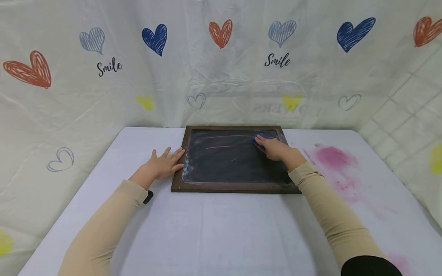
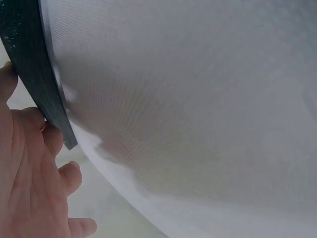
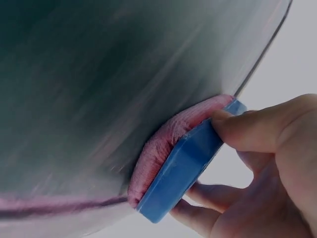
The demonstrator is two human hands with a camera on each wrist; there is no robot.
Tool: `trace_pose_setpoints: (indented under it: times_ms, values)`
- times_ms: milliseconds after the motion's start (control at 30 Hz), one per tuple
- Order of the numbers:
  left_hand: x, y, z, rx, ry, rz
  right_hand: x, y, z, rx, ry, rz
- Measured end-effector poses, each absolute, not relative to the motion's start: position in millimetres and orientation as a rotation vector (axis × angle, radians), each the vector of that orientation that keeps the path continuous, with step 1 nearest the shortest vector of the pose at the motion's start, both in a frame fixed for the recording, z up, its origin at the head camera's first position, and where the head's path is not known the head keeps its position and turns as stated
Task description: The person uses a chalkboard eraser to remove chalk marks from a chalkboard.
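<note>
A wood-framed blackboard [image 1: 224, 165] lies on the white-covered table, with two pink chalk lines across its upper part. My right hand [image 1: 276, 148] grips a blue chalkboard eraser [image 1: 261, 140] near the board's upper right. In the right wrist view the eraser [image 3: 188, 158] has a blue back and a pink-stained felt pad [image 3: 168, 136] against the board; thumb and fingers hold it by its sides. My left hand [image 1: 162, 165] has spread fingers that rest on the frame's left edge. In the left wrist view its fingertips touch the dark frame [image 2: 37, 69].
Pink smudges [image 1: 335, 158] stain the tablecloth right of the board. Behind the table hangs a pale curtain [image 1: 241, 76] printed with hearts and the word Smile. A black band [image 1: 148, 197] shows at the left wrist.
</note>
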State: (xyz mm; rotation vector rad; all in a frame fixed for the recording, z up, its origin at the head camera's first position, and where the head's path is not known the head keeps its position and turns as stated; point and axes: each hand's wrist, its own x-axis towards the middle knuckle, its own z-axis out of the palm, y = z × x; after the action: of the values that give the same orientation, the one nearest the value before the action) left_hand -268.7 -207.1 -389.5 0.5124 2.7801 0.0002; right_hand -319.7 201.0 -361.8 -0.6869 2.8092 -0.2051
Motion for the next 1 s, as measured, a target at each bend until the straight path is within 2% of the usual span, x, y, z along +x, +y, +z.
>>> trace_pose_setpoints:
  times_ms: [167, 367, 1000]
  values:
    - [-269, -207, -390, 0.507, 2.779, 0.002, -321, 205, -360, -0.638, 2.83, -0.183]
    - [-269, -207, -391, 0.506, 2.779, 0.002, -322, 184, -358, -0.627, 2.835, -0.136]
    - [-271, -209, -393, 0.521, 2.794, -0.012, -310, 44, -359, -0.787, 2.641, -0.077]
